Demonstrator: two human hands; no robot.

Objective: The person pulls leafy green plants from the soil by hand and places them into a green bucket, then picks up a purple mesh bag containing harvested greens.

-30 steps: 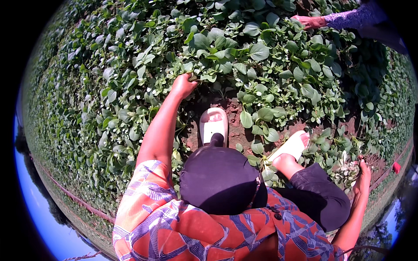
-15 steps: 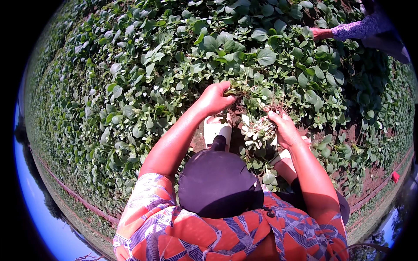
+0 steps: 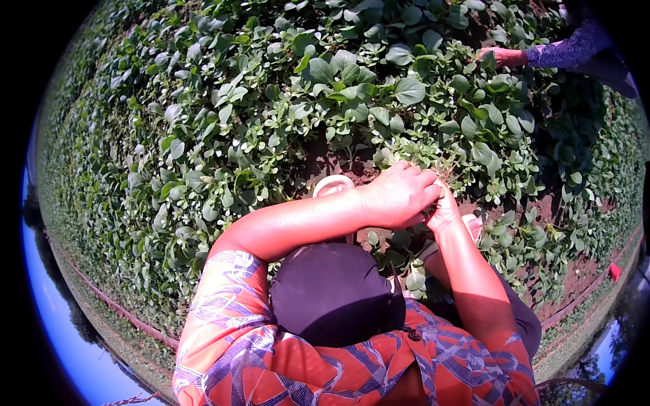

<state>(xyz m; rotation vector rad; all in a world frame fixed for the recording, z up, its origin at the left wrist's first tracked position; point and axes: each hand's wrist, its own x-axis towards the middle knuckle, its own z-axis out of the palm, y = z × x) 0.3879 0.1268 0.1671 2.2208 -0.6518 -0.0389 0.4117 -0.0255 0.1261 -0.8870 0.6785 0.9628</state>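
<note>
My left hand (image 3: 401, 195) has its fingers closed and meets my right hand (image 3: 443, 208) just beyond my knees. Between them is a bunch of uprooted leafy plants, its thin pale roots (image 3: 447, 176) sticking out past the fingertips. My right hand is wrapped round this bunch. The back of my left hand hides most of the bunch and what its own fingers pinch. Low broad-leaved green plants (image 3: 409, 91) and smaller-leaved ones grow close around both hands.
Bare brown soil (image 3: 325, 162) shows beyond my left light-coloured shoe (image 3: 333, 185). A dark rounded cloth-covered thing (image 3: 332, 294) lies against my front. At the upper right, another person's hand (image 3: 501, 57) reaches into the leaves. A reddish strip (image 3: 128, 318) edges the field.
My left hand has come right and nearer from the plants, with greens in its fingers, to meet the bunch in my right hand. More soil shows where it was.
</note>
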